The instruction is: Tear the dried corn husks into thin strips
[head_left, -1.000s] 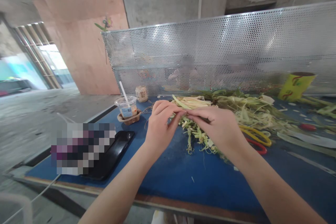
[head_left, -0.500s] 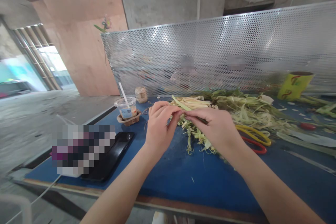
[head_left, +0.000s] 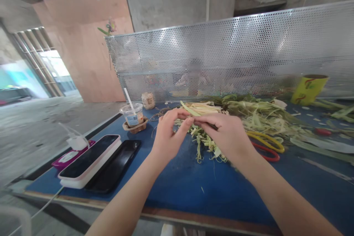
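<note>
My left hand (head_left: 169, 134) and my right hand (head_left: 228, 132) meet above the table, fingertips nearly touching. Between them is a narrow green leaf strip (head_left: 188, 108), husk-like, its free end pointing up and away. My right thumb and fingers pinch it. The left hand's fingers curl over the same spot with the thumb below; most of the strip is hidden there. Just behind lies a bundle of pale yellow husk strips (head_left: 206, 107). Shredded green trimmings (head_left: 207, 142) lie under the right hand. Yellow-handled scissors (head_left: 267, 141) and red handles (head_left: 267, 153) rest beside the right wrist.
On the blue table (head_left: 177, 188), a drink cup (head_left: 133, 116) sits in a cardboard holder. A jar (head_left: 148, 100), a white-cased phone (head_left: 91, 158) and a black phone (head_left: 114, 166) are at left. Leaves (head_left: 262, 112) and a yellow roll (head_left: 309, 89) lie right. A perforated metal screen (head_left: 221, 55) stands behind.
My left thumb has dropped slightly and its fingers have shifted at the strip. The right hand keeps its pinch. The whole view has moved a little.
</note>
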Action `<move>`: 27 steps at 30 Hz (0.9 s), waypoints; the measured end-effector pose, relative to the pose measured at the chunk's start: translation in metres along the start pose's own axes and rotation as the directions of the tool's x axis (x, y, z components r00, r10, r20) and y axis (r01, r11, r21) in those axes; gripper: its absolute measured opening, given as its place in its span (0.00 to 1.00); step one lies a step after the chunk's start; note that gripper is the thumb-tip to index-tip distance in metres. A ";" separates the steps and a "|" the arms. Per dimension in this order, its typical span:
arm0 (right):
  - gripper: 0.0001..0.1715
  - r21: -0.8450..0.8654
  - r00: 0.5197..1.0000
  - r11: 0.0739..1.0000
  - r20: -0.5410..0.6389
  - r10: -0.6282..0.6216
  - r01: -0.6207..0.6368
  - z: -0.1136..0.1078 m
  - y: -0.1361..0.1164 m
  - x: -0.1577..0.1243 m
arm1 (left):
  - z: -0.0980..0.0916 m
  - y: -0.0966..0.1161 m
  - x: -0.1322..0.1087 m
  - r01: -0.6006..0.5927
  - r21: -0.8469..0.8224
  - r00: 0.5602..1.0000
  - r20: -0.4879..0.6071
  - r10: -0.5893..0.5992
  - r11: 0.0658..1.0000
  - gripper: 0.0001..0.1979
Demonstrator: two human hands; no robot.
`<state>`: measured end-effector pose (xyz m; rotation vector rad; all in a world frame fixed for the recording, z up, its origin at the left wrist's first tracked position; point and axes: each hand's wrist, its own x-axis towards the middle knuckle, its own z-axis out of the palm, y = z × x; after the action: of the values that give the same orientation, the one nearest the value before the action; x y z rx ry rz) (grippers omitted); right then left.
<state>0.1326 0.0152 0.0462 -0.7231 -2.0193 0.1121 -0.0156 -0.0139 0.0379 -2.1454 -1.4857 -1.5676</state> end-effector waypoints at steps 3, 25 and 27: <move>0.10 -0.009 1.000 1.000 -0.009 -0.009 0.009 0.000 0.001 0.000 | 0.000 -0.002 0.001 0.056 -0.069 0.998 0.031 -0.054 0.996 0.10; 0.11 -0.081 0.982 0.986 0.130 -0.135 0.146 -0.003 0.011 0.001 | -0.019 -0.017 0.010 -0.624 0.540 0.759 0.247 0.603 0.565 0.06; 0.11 -0.070 0.981 0.986 0.127 -0.143 0.153 -0.002 0.010 0.000 | -0.018 -0.014 0.009 -0.549 0.452 0.833 0.224 0.506 0.703 0.06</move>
<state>0.1383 0.0235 0.0439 -0.6254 -2.1975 -0.0120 -0.0381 -0.0109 0.0473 -2.0617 -0.9896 -0.7890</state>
